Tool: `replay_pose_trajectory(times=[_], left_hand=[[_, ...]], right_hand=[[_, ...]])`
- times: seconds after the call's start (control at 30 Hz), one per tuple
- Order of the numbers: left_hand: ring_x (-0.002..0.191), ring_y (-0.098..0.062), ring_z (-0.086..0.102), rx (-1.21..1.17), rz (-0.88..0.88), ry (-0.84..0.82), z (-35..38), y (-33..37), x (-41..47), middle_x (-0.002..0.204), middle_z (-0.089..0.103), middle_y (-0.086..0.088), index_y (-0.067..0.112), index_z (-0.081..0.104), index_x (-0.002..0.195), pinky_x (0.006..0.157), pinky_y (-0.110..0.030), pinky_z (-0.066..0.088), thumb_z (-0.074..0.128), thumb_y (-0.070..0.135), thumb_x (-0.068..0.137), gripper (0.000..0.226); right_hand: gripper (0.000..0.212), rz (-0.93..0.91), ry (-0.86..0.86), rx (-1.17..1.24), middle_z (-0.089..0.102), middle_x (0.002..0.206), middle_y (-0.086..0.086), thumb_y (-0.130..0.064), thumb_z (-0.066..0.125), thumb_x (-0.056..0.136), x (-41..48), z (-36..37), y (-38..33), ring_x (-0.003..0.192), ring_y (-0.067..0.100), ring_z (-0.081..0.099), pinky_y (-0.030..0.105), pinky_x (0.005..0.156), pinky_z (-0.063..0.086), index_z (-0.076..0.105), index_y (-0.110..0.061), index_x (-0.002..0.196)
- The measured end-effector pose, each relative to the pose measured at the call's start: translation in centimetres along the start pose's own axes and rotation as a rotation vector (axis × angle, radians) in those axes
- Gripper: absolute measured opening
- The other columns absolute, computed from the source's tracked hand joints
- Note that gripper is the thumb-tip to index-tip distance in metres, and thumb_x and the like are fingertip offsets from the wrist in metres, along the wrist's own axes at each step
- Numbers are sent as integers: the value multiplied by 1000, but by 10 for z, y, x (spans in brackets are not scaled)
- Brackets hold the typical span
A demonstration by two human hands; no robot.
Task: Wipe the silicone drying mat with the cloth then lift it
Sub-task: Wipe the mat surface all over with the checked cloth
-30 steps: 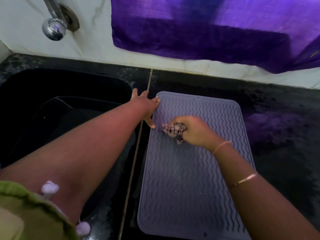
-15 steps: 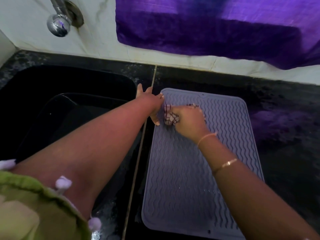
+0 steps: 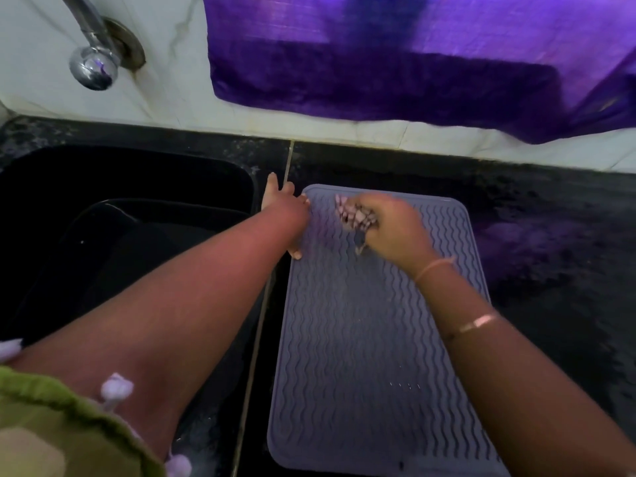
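One grey silicone drying mat (image 3: 371,339), flat on the black counter (image 3: 550,270), stretching from under both grips back toward the person. One chequered cloth (image 3: 354,216), bunched in the right grip (image 3: 395,228), fingers curled round it, pressed on the mat's far end; blurred. Left grip (image 3: 287,208) just left of the cloth, fingers spread flat across the mat's far left corner and the counter strip beside it. Left of that grip, one black sink (image 3: 137,173). Beyond it on the white wall, one chrome tap (image 3: 93,63). Beyond the right grip, one purple fabric (image 3: 413,63) hanging. Two thin bangles (image 3: 476,323) on the right forearm.
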State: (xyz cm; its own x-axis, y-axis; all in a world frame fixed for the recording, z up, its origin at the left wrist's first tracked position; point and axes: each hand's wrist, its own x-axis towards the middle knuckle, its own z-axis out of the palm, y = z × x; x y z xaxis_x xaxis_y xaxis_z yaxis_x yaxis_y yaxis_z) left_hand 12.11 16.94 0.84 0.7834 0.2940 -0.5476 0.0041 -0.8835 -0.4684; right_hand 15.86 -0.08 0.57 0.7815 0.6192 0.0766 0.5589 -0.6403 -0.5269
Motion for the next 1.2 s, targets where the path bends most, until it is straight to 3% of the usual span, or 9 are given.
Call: replay_pose_trajectory(times=[0.07, 0.23, 0.37, 0.57, 0.63, 0.73, 0.83, 1.0, 1.2], left_hand=[[146, -29, 4, 32, -5, -5, -1, 1, 0, 160, 9, 3, 17, 5, 153, 114, -58, 1, 60, 73, 71, 114], [145, -29, 7, -6, -16, -36, -4, 2, 0, 158, 14, 3, 16, 5, 153, 114, -58, 3, 64, 71, 70, 116], [145, -31, 8, -79, -19, -46, -6, -1, -4, 157, 18, 2, 17, 5, 153, 115, -59, 4, 67, 67, 70, 116], [146, -30, 5, 5, -42, -51, -10, 6, -3, 158, 17, 1, 14, 8, 153, 114, -60, 2, 67, 68, 69, 116], [145, -30, 5, 62, -44, -38, -11, 11, -2, 157, 21, -1, 14, 15, 152, 113, -59, 1, 68, 66, 71, 110], [144, -30, 10, 143, -35, 7, -13, 16, -1, 153, 30, -3, 17, 29, 149, 114, -57, 3, 68, 61, 75, 94], [142, -30, 15, 143, -35, 35, -12, 17, 0, 149, 36, -3, 17, 34, 146, 114, -56, 4, 71, 60, 73, 92], [141, -31, 18, 95, -29, 51, -11, 13, 0, 148, 37, -4, 15, 36, 145, 113, -58, 5, 74, 60, 68, 96], [141, -29, 19, -9, -14, 68, -6, 6, 3, 148, 37, -3, 13, 30, 147, 113, -57, 7, 73, 59, 70, 99]], right_hand=[[48, 15, 38, -31, 63, 121, 3, -1, 60, 80, 29, -2, 11, 114, 24, 56, 44, 98, 46, 59, -21, 124], [52, 146, -125, -115, 61, 126, 6, -6, 54, 79, 49, 19, 21, 118, 30, 53, 45, 108, 33, 55, -25, 128], [45, 105, -39, -65, 64, 121, 1, -4, 59, 78, 11, 26, 18, 116, 25, 54, 39, 105, 35, 63, -22, 119], [51, 70, -131, -19, 64, 121, -8, 3, 58, 74, -58, 19, 8, 118, 15, 52, 35, 101, 28, 65, -26, 116], [50, 88, -161, 57, 67, 114, -6, 4, 57, 73, -60, 16, 8, 110, 15, 57, 36, 101, 34, 67, -25, 112], [46, 138, -18, 132, 67, 111, -3, 4, 59, 77, -41, 11, 7, 103, 14, 58, 41, 96, 47, 65, -23, 114], [48, 160, 155, -43, 62, 120, 1, -3, 60, 81, 3, 2, 10, 113, 24, 54, 45, 100, 41, 58, -26, 124], [51, 194, -126, -415, 55, 129, 7, -9, 57, 86, 42, 3, 23, 119, 34, 45, 49, 100, 34, 52, -31, 132], [45, 349, 50, -303, 56, 128, 6, -12, 59, 85, 32, 22, 19, 122, 33, 41, 48, 100, 30, 56, -28, 127]])
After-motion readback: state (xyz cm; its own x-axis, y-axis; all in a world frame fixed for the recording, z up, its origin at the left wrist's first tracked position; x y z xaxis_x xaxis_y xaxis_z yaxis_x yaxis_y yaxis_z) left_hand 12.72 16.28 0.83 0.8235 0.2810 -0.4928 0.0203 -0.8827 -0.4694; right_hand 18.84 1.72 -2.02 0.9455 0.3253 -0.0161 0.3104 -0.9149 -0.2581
